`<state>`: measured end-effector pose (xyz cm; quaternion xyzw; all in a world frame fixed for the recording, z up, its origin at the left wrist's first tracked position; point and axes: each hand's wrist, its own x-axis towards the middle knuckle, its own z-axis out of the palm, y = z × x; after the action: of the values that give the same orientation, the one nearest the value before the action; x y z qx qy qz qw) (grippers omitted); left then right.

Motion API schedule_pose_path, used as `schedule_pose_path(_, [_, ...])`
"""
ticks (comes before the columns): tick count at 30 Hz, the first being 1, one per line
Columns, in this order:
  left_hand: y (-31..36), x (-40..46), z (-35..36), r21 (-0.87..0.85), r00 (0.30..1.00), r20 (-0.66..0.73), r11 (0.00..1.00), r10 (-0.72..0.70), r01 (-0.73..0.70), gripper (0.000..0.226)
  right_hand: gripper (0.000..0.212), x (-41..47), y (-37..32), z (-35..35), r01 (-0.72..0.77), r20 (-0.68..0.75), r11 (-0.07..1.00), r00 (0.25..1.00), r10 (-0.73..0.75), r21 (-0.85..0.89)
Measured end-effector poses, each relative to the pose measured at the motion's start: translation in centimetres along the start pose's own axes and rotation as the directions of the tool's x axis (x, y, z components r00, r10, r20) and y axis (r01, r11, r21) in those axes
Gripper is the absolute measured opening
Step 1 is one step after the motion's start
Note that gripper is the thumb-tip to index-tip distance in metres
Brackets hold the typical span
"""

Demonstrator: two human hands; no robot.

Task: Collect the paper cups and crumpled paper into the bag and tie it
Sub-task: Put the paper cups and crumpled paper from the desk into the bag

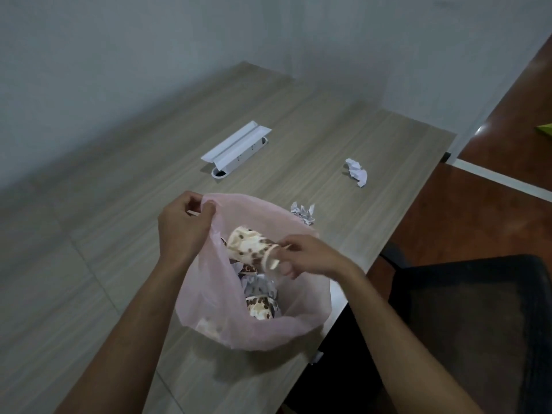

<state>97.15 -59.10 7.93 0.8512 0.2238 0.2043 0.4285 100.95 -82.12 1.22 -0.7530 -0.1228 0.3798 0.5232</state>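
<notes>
You will find no readable text, label, brand, number or sign anywhere in this view. The paper cup [249,248] you hold carries only a brown-and-cream spotted pattern, no lettering. The crumpled paper [357,171] on the table [119,204] shows no legible print.

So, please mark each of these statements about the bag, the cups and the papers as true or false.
1. The left hand holds the rim of the pink bag. True.
2. The right hand is empty. False: it holds a spotted paper cup over the bag's mouth.
3. Two crumpled papers lie on the table outside the bag. True: one near the bag, one farther off.
4. The bag is tied. False: it is open, with another cup inside.
</notes>
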Motion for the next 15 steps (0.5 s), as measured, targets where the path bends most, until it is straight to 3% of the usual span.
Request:
schedule_pose_path(2, [-0.1, 0.1, 0.1, 0.008, 1.0, -0.004, 1.0, -0.003, 0.003, 0.006, 0.047, 0.7, -0.3, 1.5, -0.002, 0.082, 0.989, 0.997, 0.015, -0.151])
schedule_pose_path(4, [-0.2, 0.2, 0.0, 0.008, 1.0, -0.014, 1.0, -0.009, 0.009, 0.006, 0.047, 0.6, -0.4, 1.1, 0.009, 0.059, 0.984, 0.998, 0.001, -0.179])
schedule_pose_path(7, [-0.5, 0.0, 0.0, 0.002, 1.0, -0.022, 1.0, -0.016, 0.016, 0.007, 0.021, 0.8, -0.5, -1.4, 0.107, -0.262, 0.993, 0.958, -0.115, -0.046])
schedule_pose_path(9, [-0.8, -0.2, 0.1, -0.004, 1.0, -0.016, 1.0, -0.018, 0.018, 0.007, 0.009, 2.3, -0.3, -3.1, 0.147, -0.552, 0.989, 0.825, -0.124, -0.002])
schedule_pose_path(11, [-1.0, -0.3, 0.2, -0.005, 1.0, -0.009, 1.0, -0.018, 0.018, 0.007, 0.006, 5.1, 0.5, -4.6, 0.089, -0.69, 0.995, 0.718, -0.096, -0.046])
schedule_pose_path(15, [-1.0, -0.1, 0.7, -0.015, 1.0, 0.011, 1.0, -0.019, 0.019, 0.007, 0.037, 11.0, 2.5, -7.1, -0.15, -0.56, 0.967, 0.828, 0.01, -0.204])
